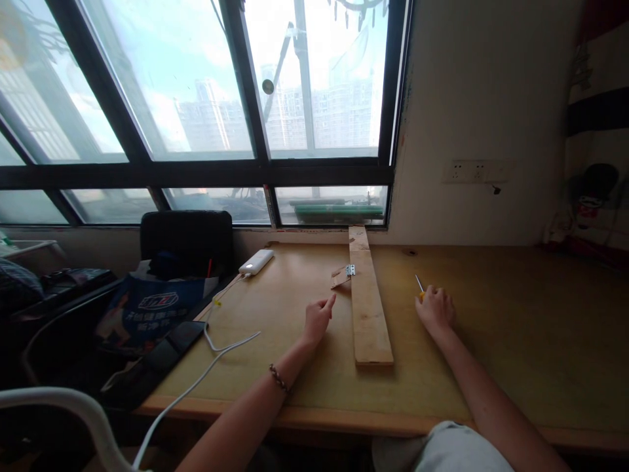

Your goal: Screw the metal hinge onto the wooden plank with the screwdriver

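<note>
Window (196, 98), dark-framed, across back & L, w/ hi-rise bldgs. beyond glass. Wall (466, 98), plain, to R of it. Desk (531, 341), yellowish top, below both. Dark chair (187, 237) at L, by window; in front of it, blue printed bag (157, 311) w/ white lettering. Long plank (371, 321) flat on desk approx. mid, front to back, far end up by window. White cable (236, 344) over desk's L part, one end loose on top.

R hand (437, 307) to R of plank, well apart from it, fingers wrapped tight round handle of screwdriver (421, 296). L hand (318, 320) to L of plank, near edge, just this side of small wood pc. (340, 278); fingers curled in, thumb close to index, hardly any gap; can't tell if anything small pinched btwn., nor if touching pc.

Socket panel (479, 172) on wall, R side. White power bank (256, 262) at desk's back L. Screwdriver w/ yellow handle mostly hidden in R hand, thin shaft clear, tip fwd. & slightly L. Small wood pc. tilted, beside plank's L edge, far half. Bracelet (278, 378) on L wrist. Silvery metal hinge (350, 270) at plank's L edge, next to small wood pc.; can't tell if fastened.
</note>
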